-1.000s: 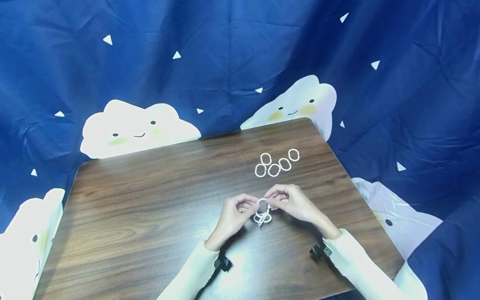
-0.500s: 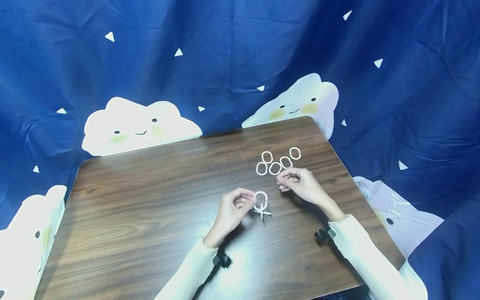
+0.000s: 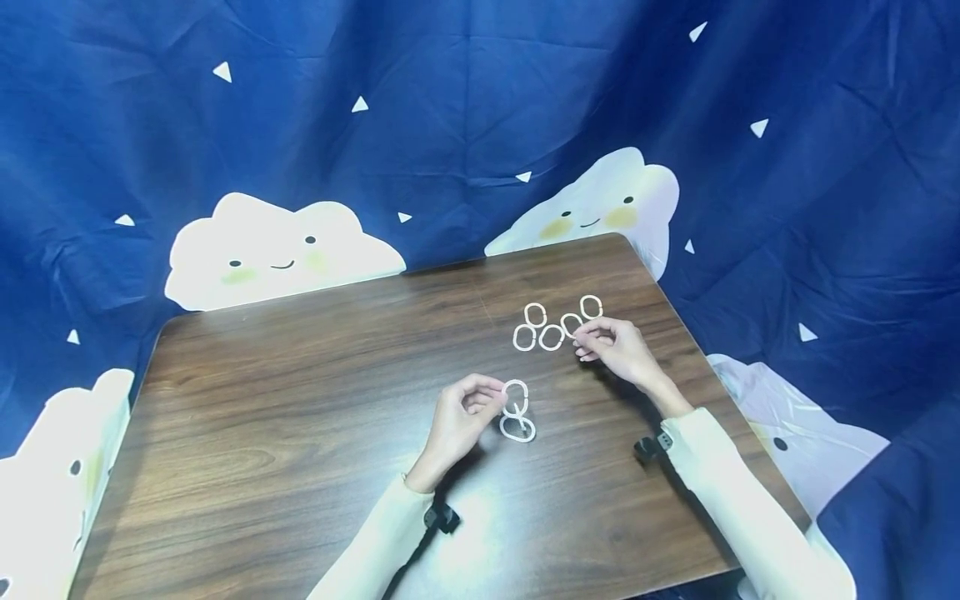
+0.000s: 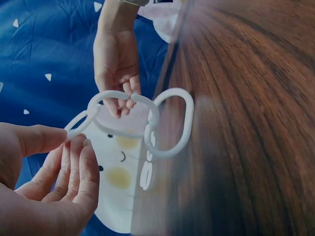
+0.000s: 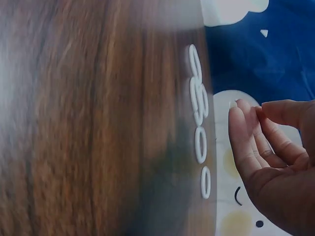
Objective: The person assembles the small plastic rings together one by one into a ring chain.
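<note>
White rings [image 3: 517,410], three of them, are hanging linked together as a short chain from our left hand [image 3: 463,415], just above the worktop [image 3: 300,400]. Our left thumb and fingertips are narrowing to a pinch on the end ring, while the other two rings are trailing from it. From the left wrist, we are seeing a small gap in the middle ring's upper curve. Whether the lowest ring is touching the wood, we cannot tell. Our right hand [image 3: 618,352] is hovering near five loose rings [image 5: 199,105], which are lying flat toward the far right part of the worktop. Its fingers are bending loosely, the thumb tip almost meeting them, so the opening is staying narrow and unfilled. In the head view those fingertips are overlapping the edge of one loose ring, but the right wrist view is showing them apart from the group. Pale sleeves [image 3: 382,542] are covering our forearms, and a small black device [image 3: 444,518] is sitting at each cuff. Behind the worktop, a blue curtain [image 3: 450,108] with smiling clouds [image 3: 277,250] and white triangles is hanging in folds.
</note>
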Action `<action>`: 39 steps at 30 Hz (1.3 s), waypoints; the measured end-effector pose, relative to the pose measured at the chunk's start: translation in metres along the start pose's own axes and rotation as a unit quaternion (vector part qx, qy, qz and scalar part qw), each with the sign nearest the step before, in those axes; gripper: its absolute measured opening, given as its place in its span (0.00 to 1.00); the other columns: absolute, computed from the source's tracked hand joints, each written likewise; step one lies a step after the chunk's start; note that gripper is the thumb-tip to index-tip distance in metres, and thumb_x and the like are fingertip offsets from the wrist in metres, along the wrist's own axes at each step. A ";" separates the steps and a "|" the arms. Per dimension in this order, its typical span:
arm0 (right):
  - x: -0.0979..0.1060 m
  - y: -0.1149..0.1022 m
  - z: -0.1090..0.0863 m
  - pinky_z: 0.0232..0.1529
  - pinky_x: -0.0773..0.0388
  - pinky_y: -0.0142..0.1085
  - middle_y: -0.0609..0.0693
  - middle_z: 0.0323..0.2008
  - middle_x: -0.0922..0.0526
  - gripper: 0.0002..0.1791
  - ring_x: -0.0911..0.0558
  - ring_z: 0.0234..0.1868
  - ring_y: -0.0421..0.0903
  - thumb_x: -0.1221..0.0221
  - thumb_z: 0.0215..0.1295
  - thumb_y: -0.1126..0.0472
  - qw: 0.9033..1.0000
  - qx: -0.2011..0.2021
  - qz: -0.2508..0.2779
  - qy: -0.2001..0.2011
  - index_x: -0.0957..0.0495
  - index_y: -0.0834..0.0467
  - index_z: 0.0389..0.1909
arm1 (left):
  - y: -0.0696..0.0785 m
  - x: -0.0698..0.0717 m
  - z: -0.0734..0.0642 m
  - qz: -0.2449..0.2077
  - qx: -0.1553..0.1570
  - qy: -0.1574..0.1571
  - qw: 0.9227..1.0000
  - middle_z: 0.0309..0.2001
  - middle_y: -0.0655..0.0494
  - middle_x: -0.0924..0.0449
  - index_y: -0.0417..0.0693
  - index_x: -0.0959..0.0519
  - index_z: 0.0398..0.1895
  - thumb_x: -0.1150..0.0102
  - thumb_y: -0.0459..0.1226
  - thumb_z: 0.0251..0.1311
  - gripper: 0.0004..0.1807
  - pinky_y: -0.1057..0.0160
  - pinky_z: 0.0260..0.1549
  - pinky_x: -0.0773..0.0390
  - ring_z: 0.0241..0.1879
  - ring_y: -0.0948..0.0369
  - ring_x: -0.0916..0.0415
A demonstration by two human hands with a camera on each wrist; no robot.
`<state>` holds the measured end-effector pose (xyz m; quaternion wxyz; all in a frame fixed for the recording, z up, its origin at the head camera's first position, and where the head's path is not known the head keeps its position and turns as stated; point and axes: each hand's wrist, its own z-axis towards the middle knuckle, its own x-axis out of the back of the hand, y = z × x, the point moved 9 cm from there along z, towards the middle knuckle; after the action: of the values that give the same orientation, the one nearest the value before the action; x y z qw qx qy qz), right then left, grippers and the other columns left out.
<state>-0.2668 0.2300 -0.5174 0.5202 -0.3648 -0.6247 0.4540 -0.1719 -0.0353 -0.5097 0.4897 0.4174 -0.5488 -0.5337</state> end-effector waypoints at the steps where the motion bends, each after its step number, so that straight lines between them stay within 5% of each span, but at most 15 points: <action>1: 0.002 0.002 0.002 0.40 0.08 0.34 0.77 0.46 0.15 0.14 0.10 0.34 0.40 0.41 0.75 0.67 1.000 0.000 0.002 0.004 0.21 0.77 0.51 | -0.001 0.001 0.000 0.001 0.001 0.001 1.000 0.39 0.37 0.12 0.37 0.14 0.45 0.30 0.29 0.62 0.09 0.76 0.34 0.15 0.35 0.61 0.14; 6: 0.013 0.010 0.013 0.39 0.08 0.33 0.79 0.46 0.16 0.15 0.11 0.33 0.37 0.40 0.74 0.68 1.000 -0.001 0.011 0.028 0.22 0.78 0.50 | -0.005 0.002 0.003 0.004 0.001 0.002 1.000 0.39 0.37 0.12 0.37 0.15 0.45 0.31 0.29 0.63 0.09 0.76 0.33 0.15 0.34 0.61 0.14; 11: 0.025 0.017 0.022 0.38 0.09 0.31 0.79 0.47 0.17 0.14 0.11 0.33 0.37 0.40 0.73 0.69 0.999 -0.003 -0.001 0.055 0.21 0.77 0.52 | -0.009 0.003 0.005 -0.001 0.006 0.002 1.000 0.39 0.37 0.13 0.37 0.15 0.46 0.32 0.29 0.64 0.09 0.76 0.33 0.15 0.36 0.48 0.13; 20: 0.040 0.029 0.037 0.38 0.09 0.32 0.73 0.49 0.15 0.14 0.14 0.33 0.30 0.38 0.69 0.70 0.993 -0.019 -0.062 0.097 0.20 0.72 0.52 | -0.012 0.005 0.004 0.003 0.010 0.007 1.000 0.39 0.37 0.13 0.36 0.15 0.46 0.31 0.30 0.64 0.09 0.75 0.34 0.14 0.37 0.45 0.13; 24: 0.048 0.031 0.043 0.35 0.14 0.21 0.68 0.48 0.12 0.16 0.18 0.32 0.26 0.33 0.66 0.68 0.985 -0.016 -0.119 0.122 0.19 0.69 0.52 | -0.011 0.004 0.003 0.000 0.008 0.005 1.000 0.40 0.36 0.13 0.35 0.16 0.46 0.31 0.30 0.64 0.10 0.75 0.34 0.14 0.38 0.40 0.14; 30: 0.058 0.034 0.050 0.45 0.30 0.22 0.62 0.45 0.09 0.18 0.18 0.33 0.31 0.28 0.60 0.64 0.970 -0.015 -0.191 0.150 0.16 0.63 0.50 | -0.014 0.004 0.003 0.000 0.010 0.006 1.000 0.39 0.37 0.13 0.35 0.16 0.46 0.32 0.29 0.64 0.09 0.75 0.33 0.14 0.37 0.40 0.13; 35: 0.061 0.037 0.055 0.48 0.27 0.28 0.62 0.45 0.10 0.20 0.18 0.35 0.34 0.25 0.58 0.62 0.967 -0.026 -0.199 0.157 0.17 0.63 0.50 | -0.017 0.003 0.003 0.002 0.017 0.003 1.000 0.39 0.37 0.13 0.35 0.16 0.46 0.32 0.29 0.64 0.09 0.75 0.33 0.14 0.37 0.44 0.13; 39: 0.061 0.037 0.061 0.46 0.26 0.29 0.63 0.46 0.10 0.22 0.15 0.40 0.45 0.25 0.58 0.61 0.965 -0.034 -0.207 0.157 0.17 0.63 0.52 | -0.018 0.004 0.003 0.000 0.020 0.005 1.000 0.39 0.37 0.13 0.36 0.16 0.45 0.31 0.29 0.64 0.09 0.75 0.33 0.14 0.36 0.50 0.13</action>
<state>-0.3386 0.2872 -0.5363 0.6819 -0.3114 -0.6121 0.2517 -0.1766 -0.0402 -0.5271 0.4839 0.4296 -0.5573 -0.5203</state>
